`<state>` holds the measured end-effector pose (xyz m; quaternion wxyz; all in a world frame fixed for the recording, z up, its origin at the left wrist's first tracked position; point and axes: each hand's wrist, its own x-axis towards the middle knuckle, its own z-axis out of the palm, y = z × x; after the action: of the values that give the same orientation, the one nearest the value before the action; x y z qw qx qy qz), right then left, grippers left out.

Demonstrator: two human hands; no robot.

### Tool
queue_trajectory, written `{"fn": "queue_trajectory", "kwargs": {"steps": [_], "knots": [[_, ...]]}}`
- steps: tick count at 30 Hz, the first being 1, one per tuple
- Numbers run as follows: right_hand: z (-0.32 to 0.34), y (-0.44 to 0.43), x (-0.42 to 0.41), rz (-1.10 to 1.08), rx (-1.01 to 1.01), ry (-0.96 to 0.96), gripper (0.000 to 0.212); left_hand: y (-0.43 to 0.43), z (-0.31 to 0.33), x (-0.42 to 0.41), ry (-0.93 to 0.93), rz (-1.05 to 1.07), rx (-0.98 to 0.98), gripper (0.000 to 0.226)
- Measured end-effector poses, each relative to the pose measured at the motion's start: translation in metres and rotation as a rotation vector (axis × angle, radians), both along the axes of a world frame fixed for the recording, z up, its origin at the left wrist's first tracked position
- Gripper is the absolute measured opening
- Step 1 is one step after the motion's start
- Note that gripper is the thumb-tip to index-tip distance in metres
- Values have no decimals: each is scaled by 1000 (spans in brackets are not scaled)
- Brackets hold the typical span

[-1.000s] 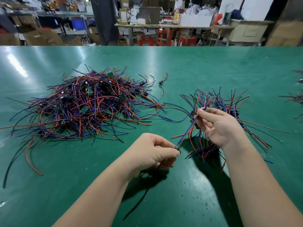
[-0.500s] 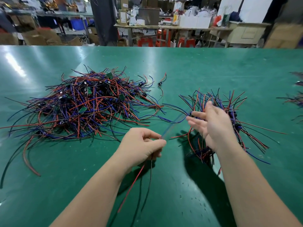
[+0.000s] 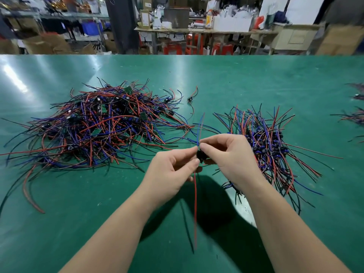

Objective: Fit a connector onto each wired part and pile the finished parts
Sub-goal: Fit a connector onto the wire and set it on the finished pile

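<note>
R hand (image 3: 229, 154) left the right pile (image 3: 266, 138), joined L hand (image 3: 171, 170); both hands' fingers (image 3: 210, 147) pinch the black part (image 3: 201, 155), so fitting prob. starting.

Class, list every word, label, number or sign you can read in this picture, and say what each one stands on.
No text here can be read.
Labelled cardboard box on the back bench: there is print, but it is too blurred to read.
Green circuit boards in the left pile of wired parts: any markings are too small to read.
</note>
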<state>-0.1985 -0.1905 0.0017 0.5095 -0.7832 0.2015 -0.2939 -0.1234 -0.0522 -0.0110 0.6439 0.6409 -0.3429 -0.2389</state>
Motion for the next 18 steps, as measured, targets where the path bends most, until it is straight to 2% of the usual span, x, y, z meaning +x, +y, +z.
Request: {"fn": "queue_trajectory", "kwargs": {"steps": [4,7,9,12,14,16,18], "knots": [[-1,2,0,-1,-7,8,9,-1,-1,1,35,18,-11,38],[1,3,0,46,68,1,17,0,0,4,81,6,-26,42],[6,-3,-3,-66,-26,-76,17,0,0,7,80,32,-39,38],[18,-30,-18,-405,-356,-151,21,5,2,17,-65,212,-25,19],[25,-55,-34,-644,-519,-89,18,12,3,28,-221,371,56,7],[27,-78,-50,-827,-530,18,21,19,3,38,-398,541,193,25],[22,-96,-60,-885,-441,177,28,24,3,45,-542,706,325,41]]}}
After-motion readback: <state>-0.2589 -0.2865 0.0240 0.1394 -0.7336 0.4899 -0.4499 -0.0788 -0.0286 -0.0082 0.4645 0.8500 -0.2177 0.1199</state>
